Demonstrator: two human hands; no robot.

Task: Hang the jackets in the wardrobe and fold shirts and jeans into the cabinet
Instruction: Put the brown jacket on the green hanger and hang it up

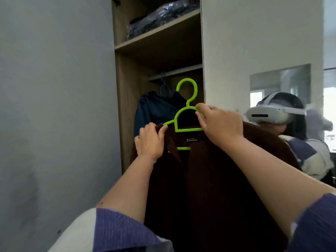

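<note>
A dark brown jacket [209,179] hangs on a bright green hanger [187,99], held up in front of the open wardrobe [127,91]. My left hand [150,140] pinches the jacket's left shoulder and collar at the hanger's left arm. My right hand [221,124] grips the hanger's right shoulder over the jacket. The green hook points up, just below the metal rail [181,70]. A blue jacket [154,110] on a blue hanger [164,88] hangs from the rail behind.
A shelf [158,31] above the rail holds folded dark clothes in clear plastic [163,13]. A grey wall stands at the left. The white wardrobe door [254,42] at the right carries a mirror [280,84] that reflects a person wearing a headset.
</note>
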